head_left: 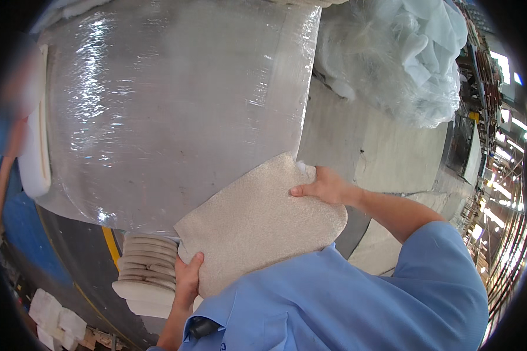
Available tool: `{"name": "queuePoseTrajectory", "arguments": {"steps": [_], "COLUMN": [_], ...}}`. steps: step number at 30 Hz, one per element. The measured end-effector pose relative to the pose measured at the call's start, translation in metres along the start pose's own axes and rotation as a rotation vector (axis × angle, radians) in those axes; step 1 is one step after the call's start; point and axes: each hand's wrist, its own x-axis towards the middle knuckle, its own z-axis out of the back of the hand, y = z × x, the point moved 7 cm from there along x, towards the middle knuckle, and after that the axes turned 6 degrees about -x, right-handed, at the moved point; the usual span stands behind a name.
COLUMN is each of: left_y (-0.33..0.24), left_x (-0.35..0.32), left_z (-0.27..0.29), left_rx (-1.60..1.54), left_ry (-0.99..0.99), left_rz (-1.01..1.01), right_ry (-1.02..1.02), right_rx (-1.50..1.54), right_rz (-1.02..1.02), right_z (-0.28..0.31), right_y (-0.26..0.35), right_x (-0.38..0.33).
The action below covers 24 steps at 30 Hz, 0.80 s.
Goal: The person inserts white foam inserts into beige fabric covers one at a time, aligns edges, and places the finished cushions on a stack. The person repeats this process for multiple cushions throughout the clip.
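A beige, rough-textured fabric piece [263,216], roughly rectangular with rounded corners, is held in front of my chest in both hands. My left hand [188,274] grips its lower left edge, thumb on top. At its upper right corner my right hand [325,186] pinches the edge, thumb over the surface, beside a small white tuft. The far edge of the piece overlaps the near edge of a large table wrapped in clear plastic film [181,117]. Just left of my left hand stands a stack of beige and white padded pieces [148,263].
A big bundle of white material in clear plastic [398,64] sits at the far right. Another person's arm [6,175] shows at the left rim, by a white folded pad [36,158]. White scraps [55,319] lie at lower left. Racks [503,234] line the right.
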Motion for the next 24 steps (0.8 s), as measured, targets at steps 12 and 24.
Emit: {"name": "queuePoseTrajectory", "arguments": {"steps": [12,24], "left_y": [0.008,-0.039], "left_x": [0.059,0.0], "left_z": [0.019,0.028], "left_rx": [0.068,-0.248], "left_ry": [0.099,0.267], "left_rz": [0.135,0.044], "right_ry": [0.194,0.093], "right_rx": [-0.045,0.558], "right_rz": [-0.115,0.057], "right_z": [-0.003,0.043], "right_y": [0.005,0.017], "right_x": [0.025,-0.074]}}
